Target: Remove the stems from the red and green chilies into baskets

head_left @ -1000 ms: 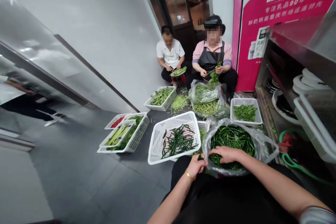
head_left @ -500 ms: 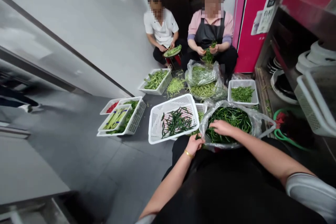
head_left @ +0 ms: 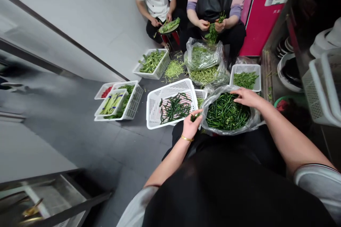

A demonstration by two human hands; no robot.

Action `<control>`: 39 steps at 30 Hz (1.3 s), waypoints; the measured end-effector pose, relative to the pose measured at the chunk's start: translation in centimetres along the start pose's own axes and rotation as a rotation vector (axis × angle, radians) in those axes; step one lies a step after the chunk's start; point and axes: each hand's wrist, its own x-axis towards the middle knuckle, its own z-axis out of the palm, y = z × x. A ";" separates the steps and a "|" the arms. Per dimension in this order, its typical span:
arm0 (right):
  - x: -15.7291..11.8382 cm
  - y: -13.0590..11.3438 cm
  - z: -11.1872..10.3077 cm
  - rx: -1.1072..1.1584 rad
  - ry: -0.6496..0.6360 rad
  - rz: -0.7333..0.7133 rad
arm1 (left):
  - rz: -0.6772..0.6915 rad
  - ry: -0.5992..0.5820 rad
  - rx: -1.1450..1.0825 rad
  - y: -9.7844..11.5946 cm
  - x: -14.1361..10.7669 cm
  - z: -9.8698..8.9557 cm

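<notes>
A clear plastic bag [head_left: 254, 120] full of green chili peppers [head_left: 226, 113] lies in front of my knees. My right hand [head_left: 246, 96] rests on the far rim of that bag, fingers spread, palm down. My left hand [head_left: 192, 125] is at the bag's near left edge, curled around a few green peppers beside the white basket [head_left: 154, 108]. That basket holds a loose layer of green peppers [head_left: 174, 107].
Two people sit opposite, sorting greens over a second bag [head_left: 204, 56] and a white tray [head_left: 246, 69]. More white baskets of vegetables [head_left: 119, 99] [head_left: 151, 64] stand on the grey floor at left. A steel shelf with plates and baskets [head_left: 319, 78] runs along the right.
The view has tilted downward. My right hand has moved from the near middle of the bag to its far rim. My left hand stays at the bag's left edge.
</notes>
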 end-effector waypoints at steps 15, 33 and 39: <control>-2.7 -5.9 4.2 -0.255 -0.124 0.274 | 0.184 0.060 0.252 1.3 4.8 -1.4; -4.4 -6.9 6.4 -0.052 0.101 0.207 | -0.566 -0.475 -0.133 -2.6 6.1 7.8; -6.5 -5.4 5.6 -0.056 0.196 0.378 | -0.442 -0.382 -0.234 -3.6 4.3 6.0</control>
